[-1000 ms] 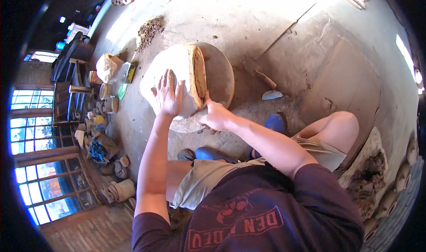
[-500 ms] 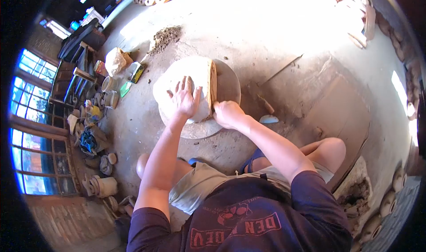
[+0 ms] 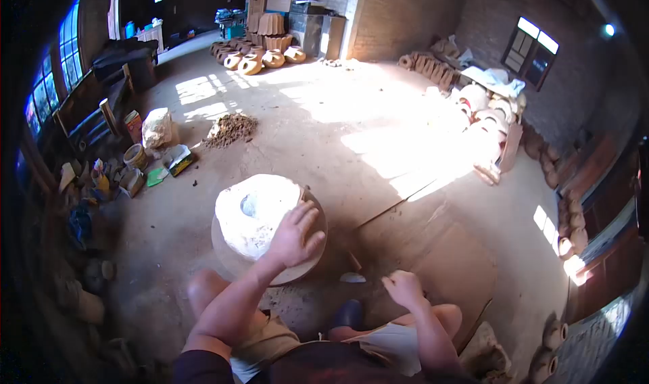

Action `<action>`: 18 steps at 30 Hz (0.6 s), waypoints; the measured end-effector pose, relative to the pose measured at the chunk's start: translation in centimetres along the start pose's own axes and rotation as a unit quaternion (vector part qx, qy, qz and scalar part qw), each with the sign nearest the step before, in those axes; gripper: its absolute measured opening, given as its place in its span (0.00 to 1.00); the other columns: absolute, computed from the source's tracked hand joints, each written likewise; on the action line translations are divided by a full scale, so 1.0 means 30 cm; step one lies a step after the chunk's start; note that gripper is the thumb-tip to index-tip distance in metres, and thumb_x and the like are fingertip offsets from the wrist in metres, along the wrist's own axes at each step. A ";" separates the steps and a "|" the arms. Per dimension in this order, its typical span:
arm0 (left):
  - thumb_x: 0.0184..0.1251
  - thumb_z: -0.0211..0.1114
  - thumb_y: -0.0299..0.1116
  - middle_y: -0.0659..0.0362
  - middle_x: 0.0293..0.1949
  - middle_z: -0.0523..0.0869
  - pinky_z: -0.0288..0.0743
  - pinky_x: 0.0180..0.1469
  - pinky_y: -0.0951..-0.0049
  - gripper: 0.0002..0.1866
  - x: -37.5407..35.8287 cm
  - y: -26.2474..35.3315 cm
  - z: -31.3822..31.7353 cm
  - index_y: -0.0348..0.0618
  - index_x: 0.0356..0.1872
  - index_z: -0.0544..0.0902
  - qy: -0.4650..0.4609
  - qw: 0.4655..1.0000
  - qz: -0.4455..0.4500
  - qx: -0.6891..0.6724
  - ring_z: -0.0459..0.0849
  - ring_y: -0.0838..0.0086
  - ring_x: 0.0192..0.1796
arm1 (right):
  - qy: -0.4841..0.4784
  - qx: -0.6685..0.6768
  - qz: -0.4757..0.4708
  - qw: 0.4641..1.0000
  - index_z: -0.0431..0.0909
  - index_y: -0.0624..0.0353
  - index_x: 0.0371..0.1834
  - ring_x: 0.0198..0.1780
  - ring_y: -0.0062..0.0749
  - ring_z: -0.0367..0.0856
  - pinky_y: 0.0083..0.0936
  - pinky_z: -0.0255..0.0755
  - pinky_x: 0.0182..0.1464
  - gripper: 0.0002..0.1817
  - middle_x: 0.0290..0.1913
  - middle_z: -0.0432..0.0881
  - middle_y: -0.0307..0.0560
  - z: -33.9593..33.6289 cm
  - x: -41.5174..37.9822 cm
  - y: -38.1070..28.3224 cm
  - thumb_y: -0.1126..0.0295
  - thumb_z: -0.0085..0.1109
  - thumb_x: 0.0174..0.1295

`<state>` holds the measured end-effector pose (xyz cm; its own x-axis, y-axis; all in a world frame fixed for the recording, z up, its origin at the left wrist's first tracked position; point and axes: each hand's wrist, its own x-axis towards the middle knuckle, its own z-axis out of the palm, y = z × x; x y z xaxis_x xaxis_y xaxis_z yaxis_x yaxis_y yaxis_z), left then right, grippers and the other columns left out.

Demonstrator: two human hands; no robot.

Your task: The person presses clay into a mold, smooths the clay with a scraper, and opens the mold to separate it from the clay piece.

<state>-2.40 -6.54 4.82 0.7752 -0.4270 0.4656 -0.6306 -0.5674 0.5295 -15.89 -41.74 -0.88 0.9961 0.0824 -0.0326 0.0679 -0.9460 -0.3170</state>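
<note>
A thick white plaster-like block [image 3: 260, 225] with a dark round hollow sits on a round wheel head [image 3: 226, 266] in front of me. My left hand [image 3: 297, 235] lies against the block's right side, its fingers extended. My right hand [image 3: 403, 289] is off the block, above the floor near my right knee, with the fingers curled closed. Whether it holds something small cannot be made out. On the floor between the wheel head and my right hand lie a pale curved piece [image 3: 352, 278] and a short brown stick-like tool [image 3: 355, 260].
A heap of crumbled clay [image 3: 231, 130] lies beyond the block. Clay pots [image 3: 250, 63] stand at the back, and more pottery [image 3: 490, 124] is piled at right. A long thin rod [image 3: 392, 208] lies on the floor. At left are a plastic bag [image 3: 157, 128] and a bucket [image 3: 135, 156].
My right hand has left the block's edge and moved right, toward my knee. My left hand has shifted from the block's top to its right side. The view has tilted up.
</note>
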 end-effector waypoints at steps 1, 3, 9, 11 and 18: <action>0.74 0.67 0.49 0.39 0.75 0.71 0.60 0.80 0.47 0.34 -0.002 0.009 0.020 0.32 0.70 0.75 -0.008 0.999 0.036 -0.015 0.66 0.43 0.79 | 0.013 -0.058 0.049 0.997 0.88 0.62 0.37 0.44 0.62 0.87 0.54 0.78 0.50 0.20 0.39 0.87 0.61 -0.046 -0.045 0.044 0.53 0.63 0.67; 0.73 0.68 0.49 0.38 0.74 0.72 0.61 0.80 0.48 0.34 -0.009 0.049 0.050 0.31 0.70 0.76 -0.025 0.995 0.088 -0.049 0.66 0.41 0.79 | -0.001 -0.146 0.171 0.974 0.88 0.61 0.39 0.45 0.59 0.88 0.51 0.81 0.52 0.22 0.40 0.88 0.59 -0.092 -0.111 0.137 0.49 0.70 0.60; 0.76 0.60 0.60 0.39 0.79 0.65 0.53 0.82 0.43 0.43 -0.026 0.333 0.197 0.35 0.79 0.65 -0.115 0.957 0.228 -0.138 0.59 0.42 0.83 | -0.088 0.010 -0.044 0.995 0.81 0.55 0.62 0.60 0.59 0.83 0.47 0.78 0.62 0.27 0.63 0.83 0.59 -0.018 -0.096 0.049 0.54 0.71 0.63; 0.76 0.55 0.65 0.41 0.81 0.61 0.51 0.82 0.41 0.47 -0.061 0.405 0.296 0.36 0.81 0.61 -0.139 0.935 0.300 -0.128 0.56 0.42 0.84 | 0.027 0.089 -0.183 0.979 0.77 0.54 0.68 0.64 0.59 0.82 0.45 0.77 0.64 0.28 0.68 0.79 0.57 0.078 -0.062 -0.119 0.56 0.68 0.67; 0.75 0.44 0.74 0.42 0.78 0.68 0.50 0.83 0.43 0.50 0.035 0.171 0.336 0.36 0.78 0.67 -0.053 0.948 0.302 -0.091 0.63 0.47 0.82 | -0.113 0.161 -0.120 0.973 0.54 0.63 0.84 0.75 0.47 0.70 0.43 0.65 0.75 0.42 0.77 0.68 0.55 -0.009 -0.003 -0.360 0.56 0.62 0.74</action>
<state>-4.44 -16.98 0.87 0.2643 -0.7089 0.6540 -0.9492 -0.0709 0.3067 -16.70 -31.61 2.82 0.9135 0.3897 -0.1170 0.2391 -0.7469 -0.6204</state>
